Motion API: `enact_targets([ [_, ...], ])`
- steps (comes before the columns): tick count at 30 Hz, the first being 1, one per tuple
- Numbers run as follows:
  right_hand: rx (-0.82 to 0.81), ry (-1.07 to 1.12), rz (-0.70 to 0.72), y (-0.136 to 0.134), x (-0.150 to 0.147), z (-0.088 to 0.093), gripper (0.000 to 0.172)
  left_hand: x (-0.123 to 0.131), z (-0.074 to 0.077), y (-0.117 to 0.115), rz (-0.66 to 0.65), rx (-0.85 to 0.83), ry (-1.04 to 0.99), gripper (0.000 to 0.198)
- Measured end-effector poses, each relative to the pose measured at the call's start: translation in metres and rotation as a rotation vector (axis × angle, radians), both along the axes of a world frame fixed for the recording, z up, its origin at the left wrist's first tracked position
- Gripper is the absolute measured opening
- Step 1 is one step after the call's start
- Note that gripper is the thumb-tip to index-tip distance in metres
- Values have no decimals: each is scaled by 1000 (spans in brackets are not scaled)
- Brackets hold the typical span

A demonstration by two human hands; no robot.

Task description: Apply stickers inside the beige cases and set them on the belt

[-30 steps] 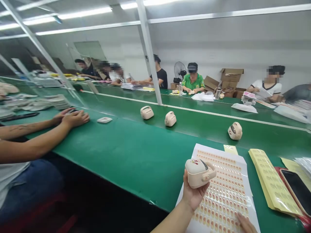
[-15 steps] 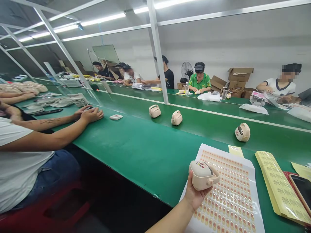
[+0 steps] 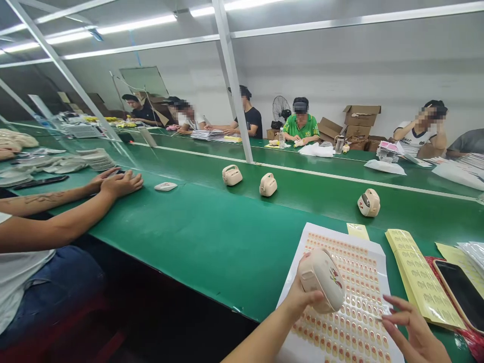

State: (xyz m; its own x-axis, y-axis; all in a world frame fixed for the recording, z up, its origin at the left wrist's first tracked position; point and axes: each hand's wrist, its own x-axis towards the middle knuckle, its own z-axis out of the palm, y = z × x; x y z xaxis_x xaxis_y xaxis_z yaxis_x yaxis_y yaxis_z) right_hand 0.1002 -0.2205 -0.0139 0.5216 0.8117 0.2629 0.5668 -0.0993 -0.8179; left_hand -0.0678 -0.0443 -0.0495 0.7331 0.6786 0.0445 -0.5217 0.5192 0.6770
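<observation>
My left hand (image 3: 298, 300) is wrapped round a small cream portable speaker (image 3: 323, 282), held tilted above the sticker sheet. Its pale rounded face, with a small dark red print, is turned to the right. Beneath it lies a white sheet (image 3: 295, 348) with rows of small oval orange-and-gold stickers. Over the right edge of that sheet is my right hand (image 3: 412, 330), thumb and forefinger close together at the stickers. Something thin and pale seems to be at those fingertips, too small to name.
Three more cream speakers (image 3: 232, 175) stand spaced along the green bench (image 3: 181, 222). To the right lie yellow label sheets (image 3: 419, 277) and a phone (image 3: 463, 292). A co-worker's forearms (image 3: 71, 212) rest at left, near a white oval piece (image 3: 165, 186). Other people sit across the bench.
The speaker has turned in my left hand, so its printed face now points right. My right hand has come into view over the sticker sheet. A co-worker across has raised both hands to the head.
</observation>
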Motion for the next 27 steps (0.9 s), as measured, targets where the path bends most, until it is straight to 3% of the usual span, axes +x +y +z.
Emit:
enact_targets([
  [2, 10, 84, -43, 16, -8, 23, 32, -8, 8, 5, -39, 269, 61, 109],
  [4, 7, 133, 14, 33, -21, 42, 31, -16, 13, 11, -74, 588, 163, 111],
  [9, 36, 220, 131, 72, -43, 70, 34, -31, 22, 24, -25, 1124, 261, 104],
  [13, -26, 289, 216, 92, -48, 79, 26, -36, 32, 28, -22, 1220, 289, 95],
  [18, -119, 310, 267, 98, -53, 85, 7, -41, 40, 29, -2, 1300, 295, 94],
  [27, -198, 277, 257, 97, -60, 97, 9, -41, 37, 32, 16, 1410, 291, 91],
])
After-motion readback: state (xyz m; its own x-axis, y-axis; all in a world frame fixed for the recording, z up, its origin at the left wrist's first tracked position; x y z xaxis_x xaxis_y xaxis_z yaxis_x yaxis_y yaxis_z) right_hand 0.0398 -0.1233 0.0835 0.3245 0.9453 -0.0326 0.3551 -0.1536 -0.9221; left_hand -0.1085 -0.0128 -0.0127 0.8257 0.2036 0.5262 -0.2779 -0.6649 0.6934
